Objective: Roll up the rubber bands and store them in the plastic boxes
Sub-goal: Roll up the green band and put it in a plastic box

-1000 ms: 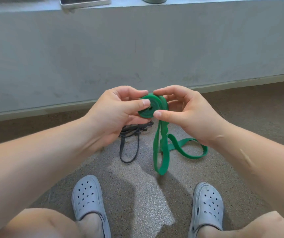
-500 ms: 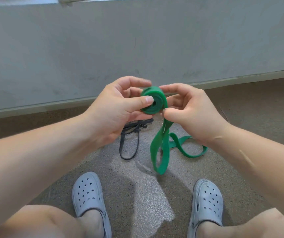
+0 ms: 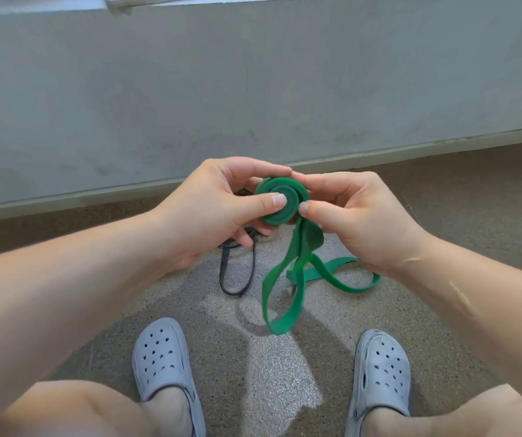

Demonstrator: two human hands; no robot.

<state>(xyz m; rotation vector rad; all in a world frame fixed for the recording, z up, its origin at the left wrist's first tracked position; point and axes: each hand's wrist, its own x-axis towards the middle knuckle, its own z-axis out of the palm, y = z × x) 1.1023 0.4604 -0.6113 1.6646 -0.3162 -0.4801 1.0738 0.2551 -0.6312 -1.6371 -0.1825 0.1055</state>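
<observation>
A green rubber band (image 3: 280, 201) is partly wound into a flat spiral coil held up in front of me. My left hand (image 3: 218, 212) pinches the coil, thumb across its face and fingers behind it. My right hand (image 3: 357, 216) grips the coil's right edge, thumb pressing where the loose band leaves it. The unrolled part hangs down in a loop (image 3: 281, 298) and trails over the floor to the right (image 3: 348, 279). A thin black rubber band (image 3: 237, 272) lies on the floor below my left hand, partly hidden by it. No plastic box is in view.
I am over a speckled floor (image 3: 269, 373) with my two grey clogs (image 3: 163, 357) (image 3: 382, 370) and my knees at the bottom edge. A grey concrete wall (image 3: 253, 89) rises just beyond the hands, with a ledge on top.
The coil has grown by a turn and now faces the camera flat. The hanging loop has shortened slightly. Both hands kept their hold and shifted little.
</observation>
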